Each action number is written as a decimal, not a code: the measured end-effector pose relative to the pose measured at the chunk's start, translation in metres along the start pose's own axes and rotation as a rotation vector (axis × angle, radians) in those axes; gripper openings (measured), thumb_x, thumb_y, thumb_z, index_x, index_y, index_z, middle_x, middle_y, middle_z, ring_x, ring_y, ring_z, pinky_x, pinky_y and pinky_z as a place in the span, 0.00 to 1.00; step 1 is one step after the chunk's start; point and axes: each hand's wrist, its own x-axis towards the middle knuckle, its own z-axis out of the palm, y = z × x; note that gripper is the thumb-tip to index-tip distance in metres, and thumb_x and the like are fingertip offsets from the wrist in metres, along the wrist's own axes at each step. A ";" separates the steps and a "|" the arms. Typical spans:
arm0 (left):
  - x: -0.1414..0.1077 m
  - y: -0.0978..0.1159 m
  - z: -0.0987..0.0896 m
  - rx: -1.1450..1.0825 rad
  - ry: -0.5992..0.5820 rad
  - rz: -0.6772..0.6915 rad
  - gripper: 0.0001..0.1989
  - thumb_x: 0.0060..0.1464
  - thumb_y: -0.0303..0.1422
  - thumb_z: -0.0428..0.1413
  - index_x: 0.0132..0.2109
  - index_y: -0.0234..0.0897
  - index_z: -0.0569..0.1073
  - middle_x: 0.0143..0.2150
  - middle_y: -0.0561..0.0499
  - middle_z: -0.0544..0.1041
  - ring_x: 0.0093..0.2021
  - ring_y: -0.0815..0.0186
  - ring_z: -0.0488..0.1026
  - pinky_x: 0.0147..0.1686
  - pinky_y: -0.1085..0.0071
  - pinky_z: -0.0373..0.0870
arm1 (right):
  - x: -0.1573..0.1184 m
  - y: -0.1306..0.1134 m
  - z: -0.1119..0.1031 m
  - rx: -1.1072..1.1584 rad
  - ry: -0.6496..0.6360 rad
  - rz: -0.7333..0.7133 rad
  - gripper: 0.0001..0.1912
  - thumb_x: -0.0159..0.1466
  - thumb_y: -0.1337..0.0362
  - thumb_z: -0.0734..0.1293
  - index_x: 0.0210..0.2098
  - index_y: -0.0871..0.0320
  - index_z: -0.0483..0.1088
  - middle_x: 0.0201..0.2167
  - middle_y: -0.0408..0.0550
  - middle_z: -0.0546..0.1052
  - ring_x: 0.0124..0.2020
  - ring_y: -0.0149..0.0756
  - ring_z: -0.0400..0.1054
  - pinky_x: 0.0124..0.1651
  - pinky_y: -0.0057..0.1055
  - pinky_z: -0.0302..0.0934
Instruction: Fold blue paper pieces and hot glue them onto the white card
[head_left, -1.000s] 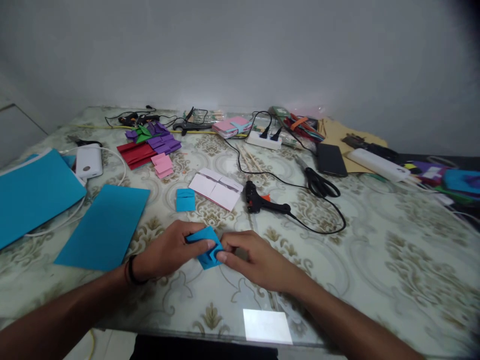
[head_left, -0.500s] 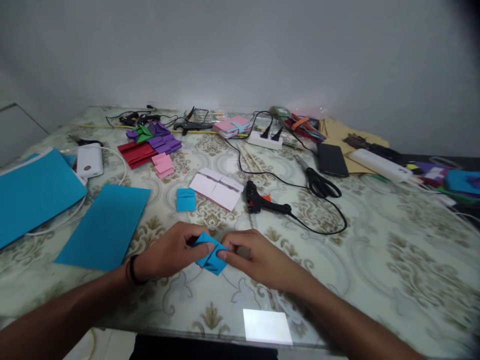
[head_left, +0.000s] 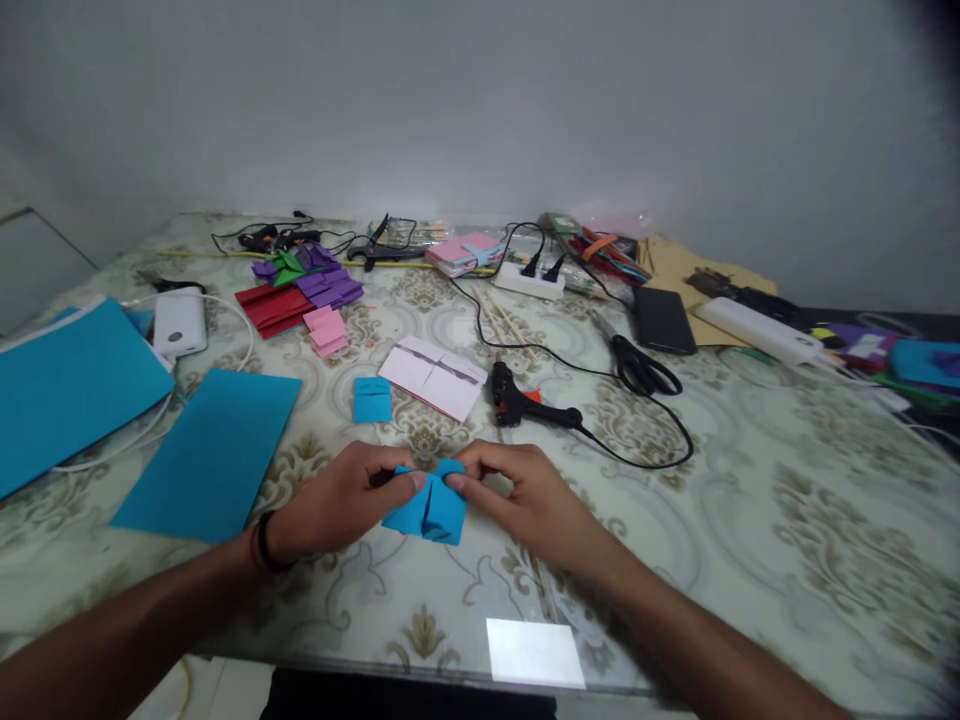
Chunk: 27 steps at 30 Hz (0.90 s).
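A small folded blue paper (head_left: 445, 514) is held between both hands above the front of the table, its creases and a middle slit facing me. My left hand (head_left: 356, 495) pinches its left upper edge with thumb and fingers. On the opposite side, my right hand (head_left: 517, 495) grips the upper right corner, thumb on top. Just beyond lies another small folded blue square (head_left: 372, 400). Beside that is a white folded paper (head_left: 431, 378) with dark marks along its fold. The fingers behind the paper are partly hidden.
A black glue gun (head_left: 529, 400) lies behind my right hand, its cord looping near black scissors (head_left: 641, 365). Blue sheets (head_left: 214, 450) lie at left by a white power bank (head_left: 180, 322). Folded red paper (head_left: 274, 308) and a white power strip (head_left: 529, 281) sit farther back.
The folded blue paper has turned from a diamond-like slant to nearly square with me. My right hand has shifted slightly up and right; the left hand has barely moved.
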 end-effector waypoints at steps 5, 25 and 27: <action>0.001 -0.005 0.001 -0.024 0.000 0.004 0.23 0.68 0.41 0.48 0.25 0.38 0.55 0.24 0.58 0.55 0.26 0.71 0.53 0.26 0.70 0.51 | 0.001 0.000 -0.002 -0.006 -0.011 0.033 0.13 0.70 0.58 0.66 0.31 0.57 0.71 0.23 0.39 0.69 0.25 0.29 0.62 0.28 0.25 0.54; 0.004 -0.009 -0.003 0.037 -0.026 0.013 0.22 0.63 0.41 0.55 0.24 0.35 0.63 0.23 0.57 0.59 0.27 0.70 0.57 0.28 0.71 0.52 | 0.008 0.012 -0.008 -0.067 -0.076 -0.042 0.16 0.70 0.57 0.65 0.29 0.58 0.72 0.24 0.42 0.73 0.26 0.32 0.66 0.31 0.27 0.59; 0.005 -0.010 -0.006 -0.002 0.016 0.004 0.21 0.63 0.41 0.55 0.25 0.35 0.65 0.24 0.56 0.61 0.28 0.70 0.58 0.28 0.71 0.53 | 0.014 0.021 -0.024 -0.169 0.045 -0.085 0.13 0.71 0.59 0.64 0.34 0.58 0.75 0.31 0.47 0.79 0.33 0.37 0.72 0.39 0.31 0.64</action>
